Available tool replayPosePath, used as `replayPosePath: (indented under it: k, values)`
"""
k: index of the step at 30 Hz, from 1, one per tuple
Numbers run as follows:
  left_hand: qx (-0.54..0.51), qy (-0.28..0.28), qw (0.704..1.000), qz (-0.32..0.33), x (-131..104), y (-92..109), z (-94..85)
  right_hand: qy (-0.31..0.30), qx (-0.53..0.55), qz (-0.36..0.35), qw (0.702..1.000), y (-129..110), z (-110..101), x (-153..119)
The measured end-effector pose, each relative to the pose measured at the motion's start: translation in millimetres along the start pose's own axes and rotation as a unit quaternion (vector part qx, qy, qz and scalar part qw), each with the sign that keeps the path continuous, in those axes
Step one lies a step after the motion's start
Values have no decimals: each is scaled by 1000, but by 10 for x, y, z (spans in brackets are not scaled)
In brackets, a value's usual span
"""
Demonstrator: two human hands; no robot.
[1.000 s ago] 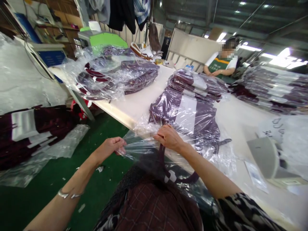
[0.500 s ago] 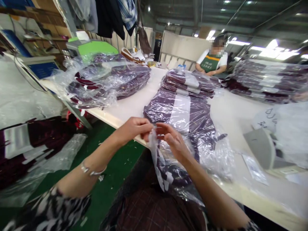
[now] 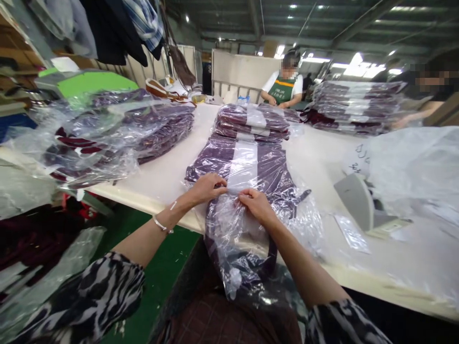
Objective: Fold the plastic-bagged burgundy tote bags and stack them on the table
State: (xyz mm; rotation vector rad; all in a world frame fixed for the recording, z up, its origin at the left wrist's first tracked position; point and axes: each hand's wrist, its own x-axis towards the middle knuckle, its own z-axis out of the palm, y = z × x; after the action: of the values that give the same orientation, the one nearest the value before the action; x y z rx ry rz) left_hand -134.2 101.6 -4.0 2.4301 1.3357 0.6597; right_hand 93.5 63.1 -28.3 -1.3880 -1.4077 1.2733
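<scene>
A dark purple garment [image 3: 270,162] lies in a clear plastic bag [image 3: 229,229] on the table, with a white strip [image 3: 244,165] down its middle. The bag's near end hangs over the table's front edge. My left hand [image 3: 208,187] is closed in a pinch on the bag's plastic just below the strip. Close by on the other side, my right hand [image 3: 258,206] also pinches the plastic, thumb against fingers. Only a small gap separates the two sets of fingertips. Exactly which fold or edge they grip is hard to make out.
Folded bagged garments [image 3: 253,119] are stacked just beyond. More bagged garments [image 3: 165,129] lie at the left, and a tall stack [image 3: 358,107] stands at the back right. A grey tape dispenser-like object [image 3: 358,200] sits at right. Two people work across the white table [image 3: 158,186].
Both hands have come down from holding a strip of plastic up near the table edge to the bag over the garment. The view has swung to the right.
</scene>
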Motion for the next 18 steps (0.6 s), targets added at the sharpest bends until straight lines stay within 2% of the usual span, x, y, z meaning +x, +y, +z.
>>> replayPosePath:
  k: [4,6,9,13,15,18]
  values:
    - [-19,-48,999,-4,88,71,-52,-29,-63,-50,996,-202,-60,52]
    - [-31,-56,997,-36,135,109,-48,-39,-104,-66,992,-289,-77,106]
    - [4,-50,993,-111,160,134,-5,-9,-197,-77,977,-320,-52,202]
    - [60,-25,989,-136,150,132,64,48,-343,-119,931,-245,-2,286]
    - [47,-17,988,-147,150,122,80,57,-370,-109,921,-228,-26,298]
    - [15,-13,986,-164,158,118,94,27,-343,-69,937,-255,-121,307]
